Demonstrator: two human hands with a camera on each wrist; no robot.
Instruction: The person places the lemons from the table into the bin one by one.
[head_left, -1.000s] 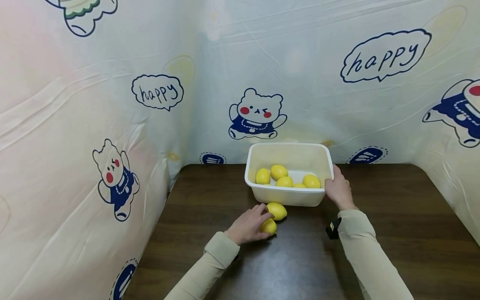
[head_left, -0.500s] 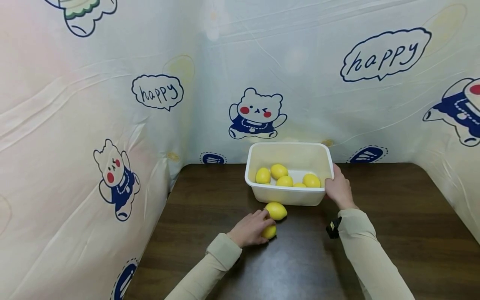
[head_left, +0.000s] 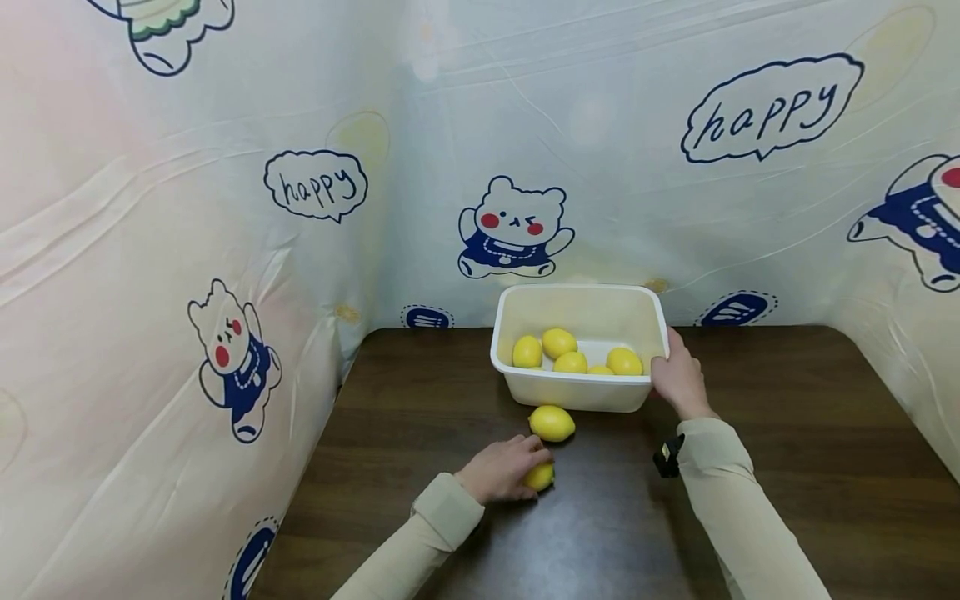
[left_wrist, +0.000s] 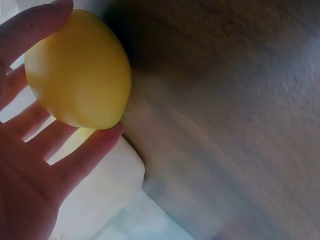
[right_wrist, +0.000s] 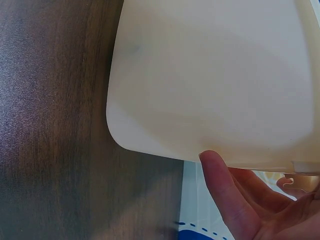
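My left hand (head_left: 504, 471) has its fingers and thumb curled round a yellow lemon (head_left: 540, 477) low over the dark table. Up close in the left wrist view, that lemon (left_wrist: 80, 70) sits between thumb and fingertips. A second lemon (head_left: 552, 424) lies just beyond the hand, in front of a white plastic bin (head_left: 573, 393). Several lemons (head_left: 624, 361) rest inside this bin. On its right side my right hand (head_left: 678, 379) grips the wall near the rim; in the right wrist view the thumb (right_wrist: 222, 187) lies against the bin's outer wall (right_wrist: 210, 85).
The brown wooden table (head_left: 600, 525) extends to both sides of the bin. Behind and to the left hangs a pale curtain (head_left: 420, 167) printed with bears and "happy" bubbles, close to the table's back edge.
My left hand has drawn slightly toward me with the near lemon, so a gap now separates it from the farther lemon. The right hand and the bin have stayed in place.
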